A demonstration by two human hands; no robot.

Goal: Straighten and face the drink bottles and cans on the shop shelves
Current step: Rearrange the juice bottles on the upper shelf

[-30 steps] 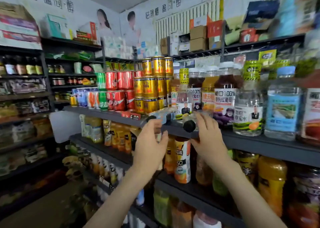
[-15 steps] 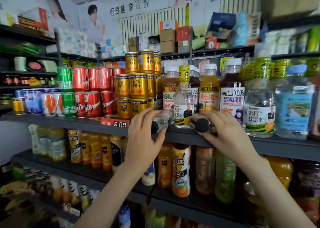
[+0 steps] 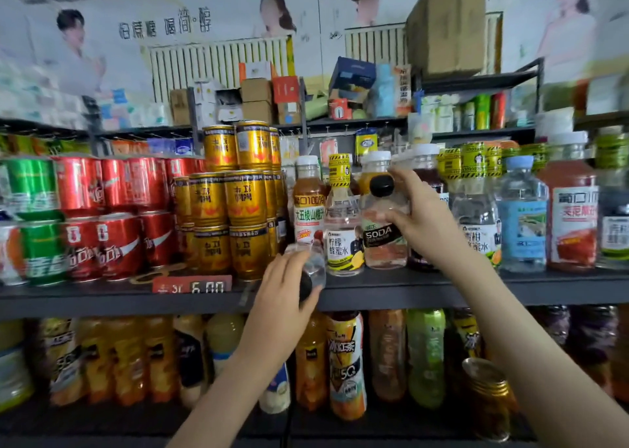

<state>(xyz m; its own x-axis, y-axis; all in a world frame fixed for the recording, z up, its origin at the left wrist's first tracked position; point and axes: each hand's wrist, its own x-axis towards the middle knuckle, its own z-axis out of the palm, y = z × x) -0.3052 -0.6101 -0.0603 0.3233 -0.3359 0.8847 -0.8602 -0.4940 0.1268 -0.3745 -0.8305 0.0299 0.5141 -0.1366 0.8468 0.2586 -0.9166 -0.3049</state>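
Setting two bottles upright in the front row looks like the step in hand. The right hand (image 3: 425, 223) curls fingers and thumb round a clear plastic soda bottle with a black cap (image 3: 384, 240). It leans cap-first toward the camera, its base at or just above the dark metal shelf (image 3: 442, 291) (I cannot tell whether it touches). The left hand (image 3: 282, 294) grips the cap end of a second clear black-capped bottle (image 3: 315, 265), which lies on its side at the shelf's front edge, cap outward, just right of the stacked gold cans (image 3: 245, 202).

To do this well, I would finish one bottle first. Tip it fully upright, turn it until the label band faces out, then slide it level with its neighbours. The lying bottle wants raising gently, since the gold stack just beside it could be knocked.

Writing:
- The held bottle's black band reads "SODA" in white.
- The clear bottle with the yellow-and-black striped cap seal (image 3: 342, 223) reads 柠檬蜂蜜水.
- The white-capped amber juice bottle (image 3: 308, 209) shows "100%".
- The red price tag (image 3: 192, 286) reads "6.00".
- An orange bottle on the lower shelf (image 3: 345, 362) reads 冰红茶.
- The lettering on the red cola cans (image 3: 119, 243) is too blurred to read.
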